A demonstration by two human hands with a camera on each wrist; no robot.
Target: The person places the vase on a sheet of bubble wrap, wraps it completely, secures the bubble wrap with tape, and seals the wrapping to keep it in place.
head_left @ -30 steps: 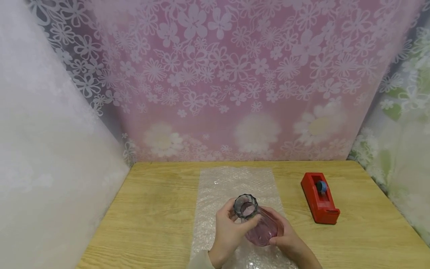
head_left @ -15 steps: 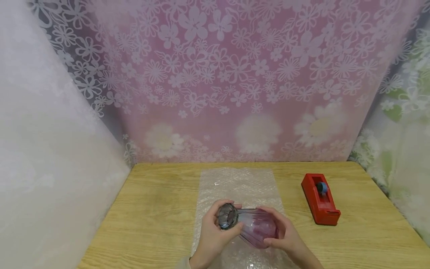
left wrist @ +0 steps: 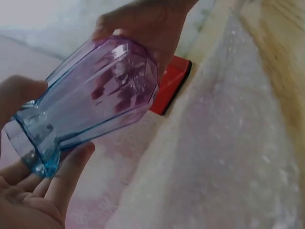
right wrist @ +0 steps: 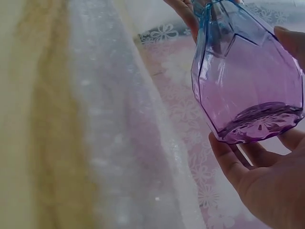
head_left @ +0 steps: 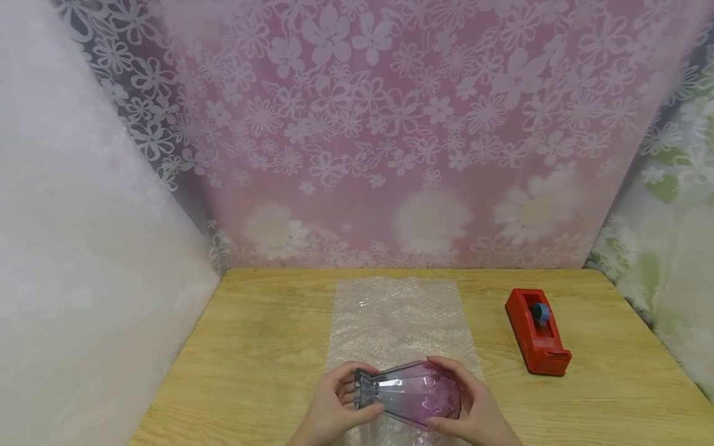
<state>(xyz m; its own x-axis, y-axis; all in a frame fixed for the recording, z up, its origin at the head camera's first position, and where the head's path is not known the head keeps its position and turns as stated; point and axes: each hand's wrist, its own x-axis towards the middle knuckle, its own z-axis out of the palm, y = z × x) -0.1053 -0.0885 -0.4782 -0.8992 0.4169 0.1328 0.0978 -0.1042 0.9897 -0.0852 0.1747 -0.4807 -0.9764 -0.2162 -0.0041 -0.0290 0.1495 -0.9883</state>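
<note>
A faceted glass vase, blue-grey at the neck and pink-purple toward its base, lies sideways between both hands over a sheet of bubble wrap. My left hand holds the neck, thumb on the near side and fingers behind the rim. At the wide base, my right hand grips with the thumb in front and fingers on the far side. The left wrist view shows the vase with its mouth toward the left palm. In the right wrist view, the right fingers support the patterned base.
A red tape dispenser with a small blue roll stands on the wooden table to the right of the bubble wrap. Floral cloth hangs behind the table and along both sides.
The vase has turned from its mouth facing up toward the camera to lying level, mouth to the left. Both hands have moved lower and nearer, still holding it.
</note>
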